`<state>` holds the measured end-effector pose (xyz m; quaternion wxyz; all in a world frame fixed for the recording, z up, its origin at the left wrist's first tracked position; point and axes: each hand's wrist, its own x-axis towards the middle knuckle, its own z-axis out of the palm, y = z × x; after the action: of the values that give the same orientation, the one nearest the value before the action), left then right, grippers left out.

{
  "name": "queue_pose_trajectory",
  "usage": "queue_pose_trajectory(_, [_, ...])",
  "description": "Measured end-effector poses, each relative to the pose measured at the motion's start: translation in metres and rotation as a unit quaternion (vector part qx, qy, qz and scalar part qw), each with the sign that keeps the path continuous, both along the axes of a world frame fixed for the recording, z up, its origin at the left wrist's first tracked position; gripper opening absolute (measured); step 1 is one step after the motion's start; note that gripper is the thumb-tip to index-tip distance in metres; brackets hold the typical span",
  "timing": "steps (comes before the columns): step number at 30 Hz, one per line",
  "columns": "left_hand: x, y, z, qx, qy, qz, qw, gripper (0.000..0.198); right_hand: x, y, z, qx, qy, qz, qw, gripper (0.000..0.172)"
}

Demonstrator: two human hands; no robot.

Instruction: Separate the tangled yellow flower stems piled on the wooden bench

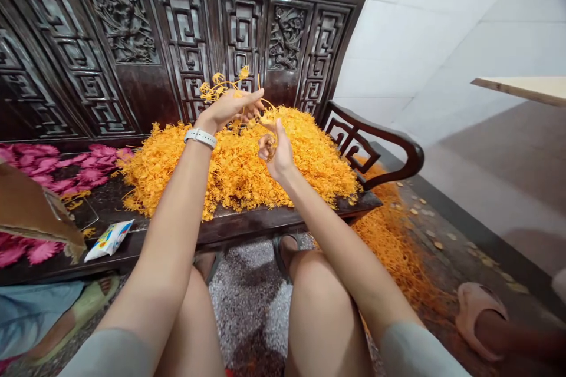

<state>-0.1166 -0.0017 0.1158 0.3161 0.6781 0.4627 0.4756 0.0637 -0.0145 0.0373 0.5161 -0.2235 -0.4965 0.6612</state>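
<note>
Left hand (232, 107) pinches an orange sprig (219, 85) raised clear of the pile (239, 171); right hand (274, 152), fingers curled, nips a loose piece (267, 122) beside it.

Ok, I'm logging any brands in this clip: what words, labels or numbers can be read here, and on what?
None can be read.
Small packet on the bench seat: coloured print, too blurred to read.
White wristband: no marking shows.
Carved bench back: patterns only, no letters.
Orange sprig in the left hand: no tag.

One orange sprig (220, 86), one bench (145, 91), one wristband (200, 137)
</note>
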Motion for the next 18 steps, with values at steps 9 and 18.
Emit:
queue_pose_trajectory(9, [-0.013,-0.029,0.011,0.003,-0.114,-0.036,0.993,0.088,0.011,0.008,-0.005,0.017,0.007,0.045,0.999,0.032])
queue_pose_trajectory(18, [-0.078,-0.039,0.000,-0.050,0.038,0.166,0.984,0.081,0.027,0.012,0.004,0.057,0.011,-0.060,0.996,0.024])
